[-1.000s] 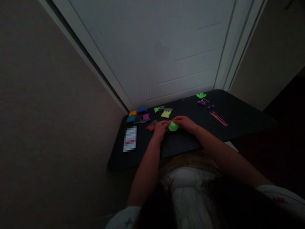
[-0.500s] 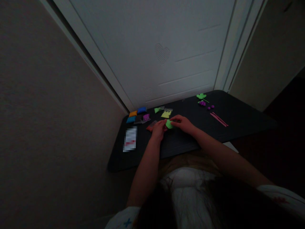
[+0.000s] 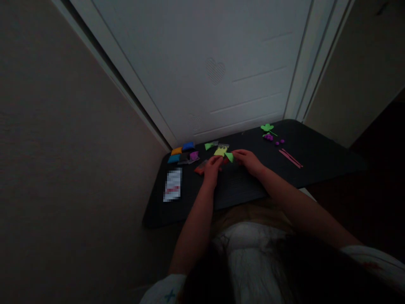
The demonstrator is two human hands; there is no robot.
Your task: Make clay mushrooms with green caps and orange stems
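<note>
A bright green piece of modelling clay [image 3: 229,157], thin and pointed in outline, is held up between my two hands above the black table [image 3: 240,190]. My left hand [image 3: 213,165] pinches its left edge with thumb and fingers. At the opposite edge, the fingertips of my right hand [image 3: 249,161] are closed on it. Just behind the clay lies a clear bag of yellow clay [image 3: 220,150]. A bag of red clay [image 3: 200,169] sits beside my left hand, partly hidden by it.
Bags of orange [image 3: 176,150], blue [image 3: 189,145], teal [image 3: 174,158] and purple clay [image 3: 194,156] lie back left, near a blurred white packet [image 3: 173,185]. At right are a green leaf shape [image 3: 267,127], purple balls [image 3: 268,137] and pink sticks [image 3: 291,158]. A white door [image 3: 247,55] stands behind.
The green clay has gone from a broad rounded face to a narrower, angled one, turning between my fingers. Both hands have shifted slightly; the right has risen a little toward the door.
</note>
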